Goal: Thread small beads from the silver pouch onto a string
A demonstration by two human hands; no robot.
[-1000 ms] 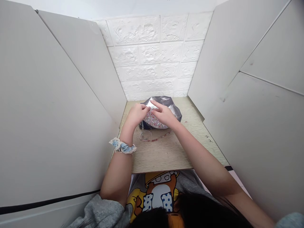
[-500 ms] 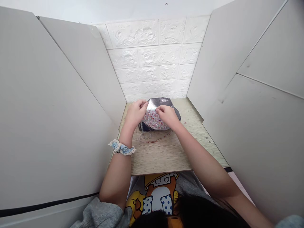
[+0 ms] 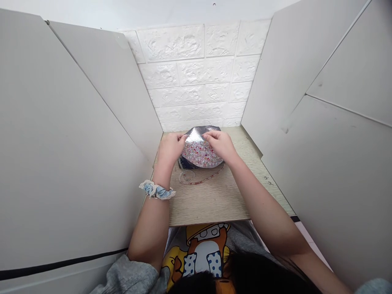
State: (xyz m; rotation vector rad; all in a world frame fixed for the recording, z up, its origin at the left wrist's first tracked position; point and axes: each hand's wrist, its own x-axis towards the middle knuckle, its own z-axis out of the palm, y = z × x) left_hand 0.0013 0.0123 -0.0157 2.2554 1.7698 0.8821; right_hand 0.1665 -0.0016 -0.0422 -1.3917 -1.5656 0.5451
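My left hand [image 3: 171,148] is closed in a pinch over the left edge of a shiny silver bag [image 3: 196,134] full of small pink, clear and red beads [image 3: 200,154]. My right hand [image 3: 221,143] pinches over the bag's right side. A thin pale thread seems to stretch between the two sets of fingertips; it is very faint. On the tabletop in front of the bag lies a curved strand of threaded pink and red beads [image 3: 203,181], with a loop of pale beads at its left end. Its right end passes up near my right hand.
The small wooden table [image 3: 211,204] is boxed in by pale panels [image 3: 122,102] on the left and right. White brick-patterned wall [image 3: 202,77] stands behind it. Tiny shiny bits [image 3: 269,183] lie near the table's right edge.
My left hand has come down and slightly left. My right hand has shifted to the right, so the hands are farther apart and more of the beads show.
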